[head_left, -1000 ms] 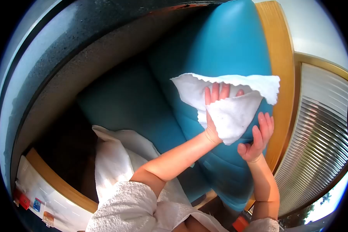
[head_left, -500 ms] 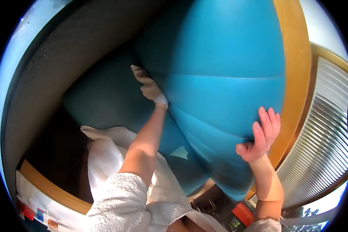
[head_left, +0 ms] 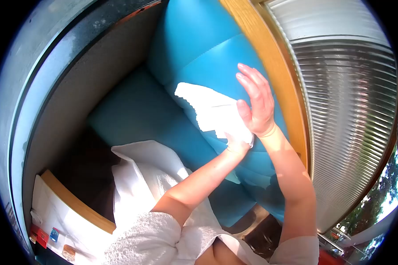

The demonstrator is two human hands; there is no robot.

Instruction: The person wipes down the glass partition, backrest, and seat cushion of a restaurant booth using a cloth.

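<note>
Fingers of the L hand (head_left: 237,144) were hid. by the white cloth (head_left: 212,108), so couldn't tell if they were clamped on it or spread beneath. Cloth was draped over that hand, in front of the blue backrest (head_left: 199,64); contact w/ the backrest couldn't be made out. R hand (head_left: 259,106), just beside, was held open in front of the same backrest: fingers close together, thumb apart, nothing gripped. Thumb overlapped the cloth in view, touch unclear.

Risk, as judged: cloth could slip or bunch, b/c its far end hung loose past the L hand; R thumb could snag it, being so near.

Counts, L to R: 1 white tabletop (head_left: 53,198), well L of the backrest, w/ at least 3 small things on it (1 red packet (head_left: 40,236), 1 blue packet (head_left: 54,234), 1 brownish item (head_left: 68,252)); 1 dark teal seat (head_left: 128,110), adjoining the backrest; 1 cloth & 2 hands, in front of it; 1 wood strip (head_left: 269,46), along its R edge; 1 ribbed panel (head_left: 349,110), beyond that edge.
</note>
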